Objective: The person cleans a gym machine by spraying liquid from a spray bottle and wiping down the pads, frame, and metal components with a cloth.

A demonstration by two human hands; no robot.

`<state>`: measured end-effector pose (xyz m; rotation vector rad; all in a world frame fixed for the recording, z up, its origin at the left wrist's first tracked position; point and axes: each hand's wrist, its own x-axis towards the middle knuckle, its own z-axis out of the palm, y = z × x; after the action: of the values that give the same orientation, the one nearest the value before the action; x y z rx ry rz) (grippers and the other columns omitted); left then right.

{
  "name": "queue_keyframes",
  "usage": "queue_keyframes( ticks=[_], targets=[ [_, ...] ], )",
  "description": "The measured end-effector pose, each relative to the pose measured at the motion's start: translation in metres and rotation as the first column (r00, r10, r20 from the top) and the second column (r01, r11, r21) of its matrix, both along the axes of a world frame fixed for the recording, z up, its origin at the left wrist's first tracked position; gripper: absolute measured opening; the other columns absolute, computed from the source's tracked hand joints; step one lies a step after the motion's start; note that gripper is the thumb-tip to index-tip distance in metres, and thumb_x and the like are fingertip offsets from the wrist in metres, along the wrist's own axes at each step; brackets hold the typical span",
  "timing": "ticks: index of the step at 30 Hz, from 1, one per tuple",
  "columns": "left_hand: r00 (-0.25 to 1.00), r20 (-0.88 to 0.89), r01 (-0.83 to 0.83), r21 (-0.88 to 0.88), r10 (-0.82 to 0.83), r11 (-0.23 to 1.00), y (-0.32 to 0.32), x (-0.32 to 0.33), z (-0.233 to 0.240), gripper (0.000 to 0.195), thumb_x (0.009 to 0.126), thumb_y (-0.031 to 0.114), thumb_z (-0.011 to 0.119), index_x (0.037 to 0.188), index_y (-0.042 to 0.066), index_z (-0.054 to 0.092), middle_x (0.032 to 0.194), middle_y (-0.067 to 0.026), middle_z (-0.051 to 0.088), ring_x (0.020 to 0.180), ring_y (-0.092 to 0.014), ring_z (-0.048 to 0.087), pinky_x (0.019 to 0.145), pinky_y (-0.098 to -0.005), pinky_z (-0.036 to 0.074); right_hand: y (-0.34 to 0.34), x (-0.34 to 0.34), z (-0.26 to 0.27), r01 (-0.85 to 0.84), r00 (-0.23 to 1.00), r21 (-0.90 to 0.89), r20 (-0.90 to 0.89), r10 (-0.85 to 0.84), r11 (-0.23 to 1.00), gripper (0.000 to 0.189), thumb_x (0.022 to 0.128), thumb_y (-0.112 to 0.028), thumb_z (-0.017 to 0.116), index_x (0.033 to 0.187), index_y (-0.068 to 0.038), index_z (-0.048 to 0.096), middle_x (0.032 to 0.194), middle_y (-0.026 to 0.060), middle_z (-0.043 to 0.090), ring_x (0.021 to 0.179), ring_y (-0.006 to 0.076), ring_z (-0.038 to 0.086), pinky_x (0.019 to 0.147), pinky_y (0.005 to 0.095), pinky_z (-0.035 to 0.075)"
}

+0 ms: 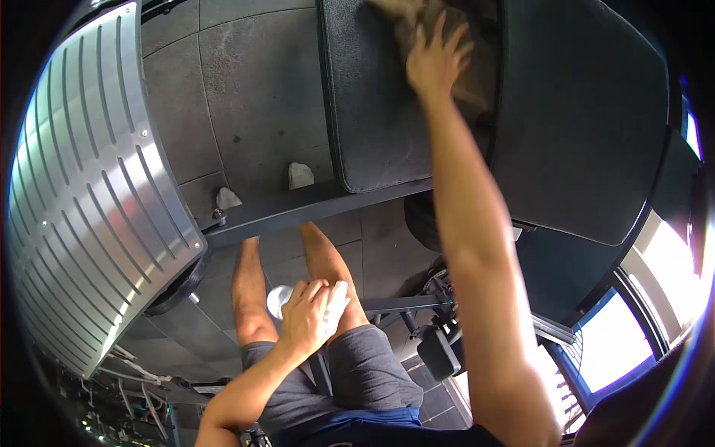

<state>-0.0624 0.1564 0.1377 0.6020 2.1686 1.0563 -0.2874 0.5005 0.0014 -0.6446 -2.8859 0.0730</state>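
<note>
My left hand [310,310] is wrapped around a white bottle [279,302] in front of my knees. Its pale round end shows on one side of the fist and a white part on the other; my fingers hide the middle. With the arm stretched far forward, my right hand [439,62] lies flat with fingers spread on a tan cloth [472,89]. The cloth is blurred and partly under the hand. Beneath them is the black padded seat [380,123] of a gym bench, next to a larger black backrest pad [575,117].
A curved, slotted metal plate [106,190] stands at left. A dark steel frame bar [279,209] crosses in front of my shins, above the grey tiled floor [262,100]. A small black pad [438,352] is near my leg. Cables and wires [134,402] lie at lower left; bright windows [614,346] are at right.
</note>
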Motion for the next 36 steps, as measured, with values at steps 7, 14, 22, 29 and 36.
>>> queue_keyframes(
  ticks=[7,14,22,29,36],
  targets=[
    [0.990,0.069,-0.120,-0.013,0.121,0.993,-0.034,0.004,0.013,0.024,0.079,0.021,0.076,0.090,0.002,0.065,0.089,-0.0114,0.063,0.076,-0.030,0.058,0.065,-0.0408,0.047,-0.078,0.115,0.009,-0.221,0.958,-0.118,0.162,0.238,0.968,0.061,0.082,-0.012,0.057,0.137,0.011,0.043,0.148,0.0342,0.028,0.139,0.0562,0.018,0.115,0.0572,0.022],
    [0.986,0.121,-0.118,0.016,0.115,0.993,-0.039,0.008,0.020,0.023,0.078,0.019,0.077,0.088,0.002,0.065,0.089,-0.0110,0.063,0.076,-0.031,0.058,0.067,-0.0411,0.045,-0.055,0.105,0.004,-0.168,0.978,-0.094,0.106,0.177,0.981,0.072,0.086,-0.019,0.060,0.151,-0.005,0.031,0.158,0.0241,0.018,0.141,0.0574,0.010,0.110,0.0652,0.023],
    [0.980,0.130,-0.151,-0.015,0.151,0.988,-0.060,0.017,0.016,0.024,0.076,0.021,0.078,0.088,0.004,0.066,0.089,-0.0086,0.063,0.076,-0.029,0.058,0.068,-0.0413,0.048,0.011,0.065,-0.006,0.041,0.998,-0.321,-0.037,-0.056,0.946,0.047,0.094,-0.021,0.052,0.140,-0.010,0.048,0.129,0.0253,0.054,0.117,0.0441,0.052,0.097,0.0486,0.044],
    [0.975,0.174,-0.147,0.015,0.142,0.989,-0.075,0.010,0.030,0.023,0.079,0.015,0.076,0.089,-0.002,0.064,0.090,-0.0144,0.063,0.077,-0.032,0.059,0.068,-0.0408,0.047,-0.171,0.247,0.005,-0.159,0.987,-0.278,-0.033,0.156,0.947,0.051,0.087,-0.008,0.048,0.137,0.004,0.046,0.143,0.0334,0.039,0.138,0.0495,0.031,0.114,0.0564,0.026],
    [0.978,0.166,-0.128,-0.022,0.129,0.992,-0.099,0.013,0.030,0.024,0.079,0.016,0.076,0.088,-0.002,0.063,0.090,-0.0142,0.063,0.077,-0.033,0.059,0.068,-0.0412,0.046,-0.008,0.230,0.030,0.015,0.997,-0.013,0.070,-0.014,1.000,0.052,0.090,-0.010,0.049,0.139,0.005,0.043,0.148,0.0296,0.034,0.137,0.0459,0.033,0.117,0.0484,0.026]
  ],
)
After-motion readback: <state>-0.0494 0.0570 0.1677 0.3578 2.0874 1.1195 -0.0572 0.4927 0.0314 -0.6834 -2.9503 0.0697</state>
